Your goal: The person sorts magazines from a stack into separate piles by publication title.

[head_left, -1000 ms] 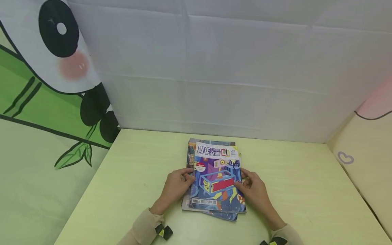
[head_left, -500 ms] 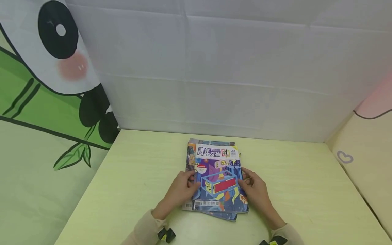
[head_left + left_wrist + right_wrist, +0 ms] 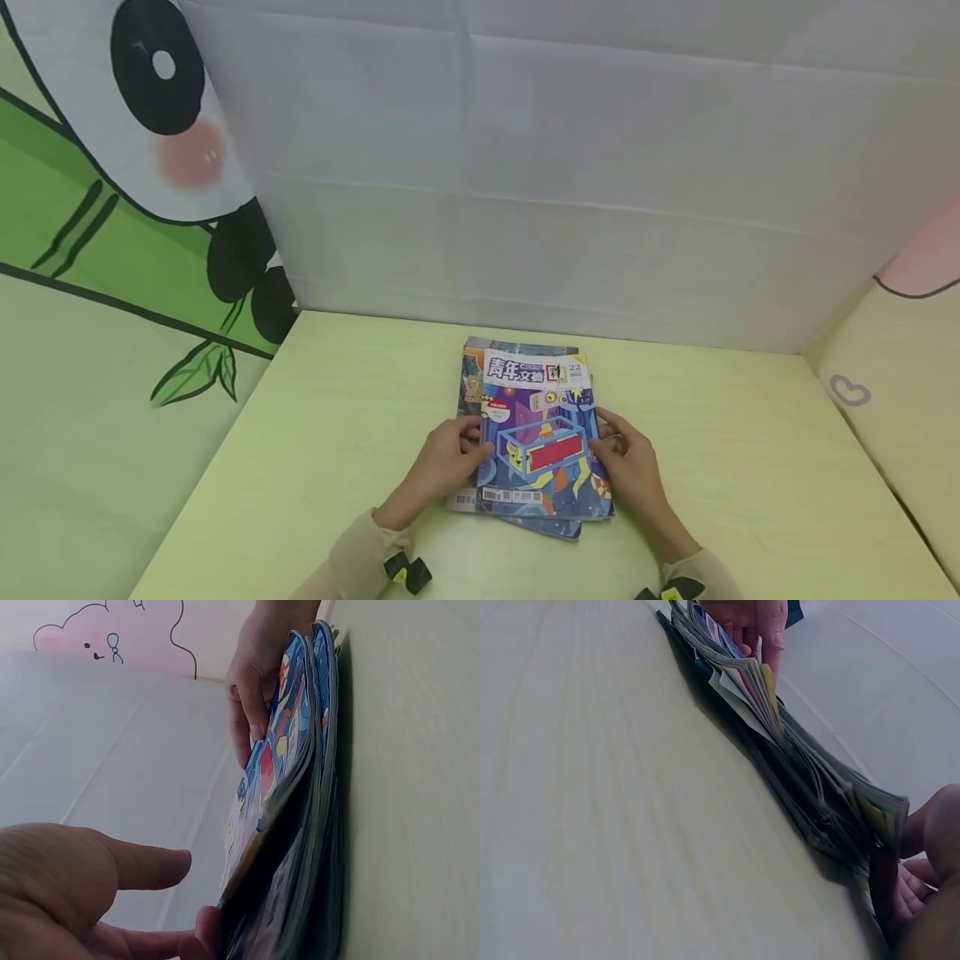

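Note:
A magazine [image 3: 536, 408] with a purple and blue cover lies on top of a small pile of magazines [image 3: 469, 379]. At its left edge, my left hand [image 3: 442, 458] has its fingertips [image 3: 208, 927] curled against the edge, while the thumb [image 3: 161, 866] stands apart from the cover. A dark gap shows under that slightly raised edge. My right hand [image 3: 632, 462] pinches the opposite edge, thumb above and fingers below. In the right wrist view the page edges [image 3: 881, 814] fan out a little beside the fingers.
The pile sits on a pale yellow table [image 3: 360, 392], with a lower magazine's blue corner [image 3: 551, 528] jutting toward me. A white cloth wall [image 3: 562, 183] rises behind the table. Printed cartoon panels flank it at left and right.
The top magazine has shifted slightly right over the pile. My left hand has moved right along with it, and the right hand stays at its right edge.

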Tool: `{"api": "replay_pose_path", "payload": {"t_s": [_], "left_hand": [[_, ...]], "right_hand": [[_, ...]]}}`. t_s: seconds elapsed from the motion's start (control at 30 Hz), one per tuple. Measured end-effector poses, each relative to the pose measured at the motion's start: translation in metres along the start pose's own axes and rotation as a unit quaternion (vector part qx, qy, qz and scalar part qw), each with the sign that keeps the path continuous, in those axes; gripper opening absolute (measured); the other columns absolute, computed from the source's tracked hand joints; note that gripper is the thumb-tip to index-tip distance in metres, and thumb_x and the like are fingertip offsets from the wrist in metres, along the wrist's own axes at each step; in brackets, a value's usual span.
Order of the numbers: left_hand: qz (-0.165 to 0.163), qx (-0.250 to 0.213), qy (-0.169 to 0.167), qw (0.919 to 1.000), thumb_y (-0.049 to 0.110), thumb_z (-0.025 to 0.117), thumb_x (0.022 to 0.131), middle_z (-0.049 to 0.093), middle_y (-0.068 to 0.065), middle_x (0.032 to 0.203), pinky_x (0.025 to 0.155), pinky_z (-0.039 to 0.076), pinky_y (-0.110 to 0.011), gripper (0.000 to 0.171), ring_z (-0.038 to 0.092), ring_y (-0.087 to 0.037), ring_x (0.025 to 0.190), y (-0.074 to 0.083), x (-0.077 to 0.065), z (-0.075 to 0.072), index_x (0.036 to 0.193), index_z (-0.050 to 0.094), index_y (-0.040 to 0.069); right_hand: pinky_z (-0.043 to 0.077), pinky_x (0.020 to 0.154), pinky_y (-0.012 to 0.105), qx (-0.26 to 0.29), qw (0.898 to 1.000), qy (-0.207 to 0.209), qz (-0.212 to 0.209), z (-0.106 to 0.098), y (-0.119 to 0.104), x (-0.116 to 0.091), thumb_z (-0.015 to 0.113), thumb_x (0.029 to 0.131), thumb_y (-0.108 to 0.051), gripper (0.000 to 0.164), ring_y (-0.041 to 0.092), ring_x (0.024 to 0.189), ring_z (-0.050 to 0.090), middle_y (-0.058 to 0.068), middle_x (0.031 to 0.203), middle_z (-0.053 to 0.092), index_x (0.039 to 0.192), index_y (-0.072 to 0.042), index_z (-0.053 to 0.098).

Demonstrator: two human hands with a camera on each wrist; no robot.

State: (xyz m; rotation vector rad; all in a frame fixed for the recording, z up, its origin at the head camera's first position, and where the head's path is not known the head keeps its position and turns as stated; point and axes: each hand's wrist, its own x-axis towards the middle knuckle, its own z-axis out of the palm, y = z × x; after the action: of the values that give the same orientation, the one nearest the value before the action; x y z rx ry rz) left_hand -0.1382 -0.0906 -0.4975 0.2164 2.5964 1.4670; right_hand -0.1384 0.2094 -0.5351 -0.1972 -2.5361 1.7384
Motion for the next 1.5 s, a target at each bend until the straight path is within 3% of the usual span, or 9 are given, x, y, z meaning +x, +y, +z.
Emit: {"api": "replay_pose_path", "payload": {"t_s": [0.17,0.3,0.6,0.87,1.13,1.5], "left_hand": [[0.022,0.004,0.015,0.9996,0.003,0.081,0.098,0.065,-0.014,0.115,0.084,0.062,-0.032,0.052,0.064,-0.020,0.096,0.002,-0.001,0.005,0.143,0.062,-0.013],[0.036,-0.003,0.018,0.9992,-0.001,0.079,0.097,0.070,-0.014,0.113,0.082,0.062,-0.032,0.052,0.067,-0.019,0.094,0.004,-0.004,0.006,0.144,0.060,-0.013],[0.040,-0.018,0.027,0.9987,-0.006,0.076,0.096,0.073,-0.012,0.109,0.074,0.058,-0.025,0.055,0.066,-0.016,0.088,0.001,-0.003,0.009,0.148,0.058,-0.011],[0.069,-0.036,0.030,0.9965,-0.007,0.076,0.095,0.074,-0.013,0.110,0.076,0.061,-0.026,0.055,0.072,-0.019,0.090,0.005,-0.004,0.017,0.147,0.059,-0.010],[0.095,-0.038,0.029,0.9943,-0.006,0.076,0.096,0.076,-0.014,0.112,0.077,0.061,-0.027,0.055,0.076,-0.022,0.090,0.014,0.002,0.034,0.148,0.059,-0.006],[0.107,-0.084,0.037,0.9901,-0.009,0.078,0.093,0.076,-0.016,0.112,0.075,0.061,-0.025,0.056,0.078,-0.025,0.088,0.025,0.004,0.056,0.147,0.061,-0.005]], "right_hand": [[0.051,0.069,0.018,0.029,1.000,0.000,-0.005,0.000,0.004,0.000,0.071,0.104,0.003,0.052,0.009,0.079,0.061,0.021,0.120,0.067,0.155,-0.001,0.062],[0.053,0.068,0.019,0.048,0.999,-0.001,-0.003,0.000,0.006,0.000,0.070,0.105,0.004,0.052,0.008,0.079,0.062,0.021,0.121,0.066,0.156,0.000,0.061],[0.057,0.069,0.020,0.079,0.997,-0.015,-0.003,0.000,0.003,0.001,0.068,0.107,0.004,0.051,0.009,0.080,0.065,0.024,0.125,0.065,0.157,-0.001,0.059],[0.055,0.068,0.020,0.051,0.999,-0.014,-0.009,-0.012,0.000,-0.004,0.066,0.108,0.003,0.052,0.010,0.080,0.063,0.022,0.125,0.064,0.159,-0.001,0.058],[0.056,0.067,0.020,0.032,0.999,0.005,-0.026,-0.033,0.000,-0.007,0.064,0.108,0.005,0.051,0.009,0.081,0.064,0.023,0.122,0.064,0.159,-0.001,0.057],[0.057,0.067,0.020,0.012,0.997,0.012,-0.074,-0.059,0.007,-0.007,0.066,0.108,0.005,0.050,0.008,0.082,0.063,0.022,0.120,0.064,0.157,0.002,0.058]]}}
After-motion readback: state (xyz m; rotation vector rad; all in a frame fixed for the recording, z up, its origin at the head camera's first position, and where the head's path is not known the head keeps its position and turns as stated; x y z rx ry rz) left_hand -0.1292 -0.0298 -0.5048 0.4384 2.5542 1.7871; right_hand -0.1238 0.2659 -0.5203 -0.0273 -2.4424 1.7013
